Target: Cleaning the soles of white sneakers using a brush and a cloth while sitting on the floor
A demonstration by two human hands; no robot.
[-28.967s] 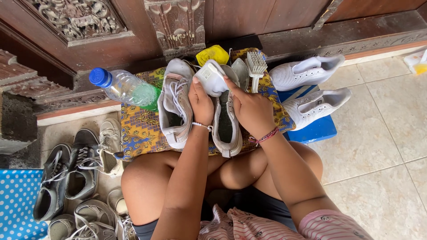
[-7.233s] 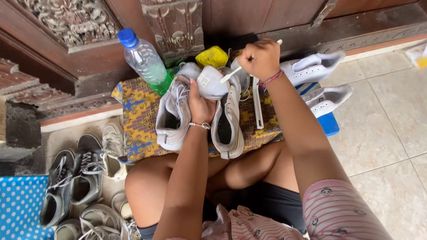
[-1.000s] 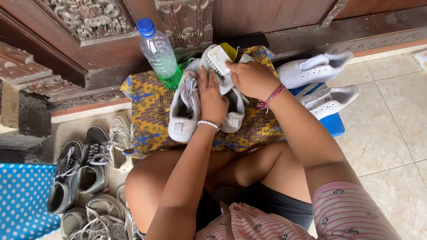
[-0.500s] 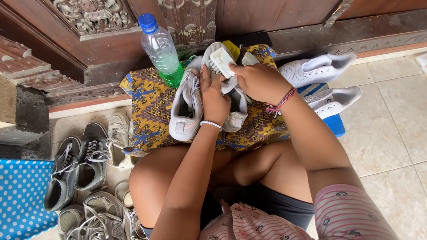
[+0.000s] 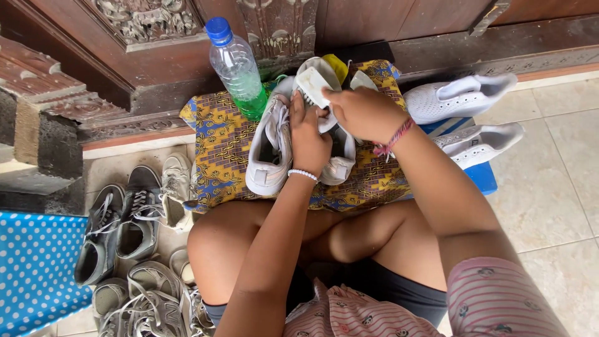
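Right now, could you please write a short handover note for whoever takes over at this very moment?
Left hand: steadies a white sneaker on the patterned cloth.
Right hand: grips a white scrub brush, bristles at the shoe's toe end.
Its mate, the second sneaker, lies beside it; a bottle of green liquid stands behind.
Done: two clean-looking white shoes rest to the right.
Left, probably: this pair, then the grey shoes on the floor.

- A home's doorstep: carved wooden door (image 5: 156,19) on the far side, tiled floor (image 5: 561,187).
- Worn sneakers (image 5: 134,212) piled near left, beside a patterned cloth (image 5: 221,150).
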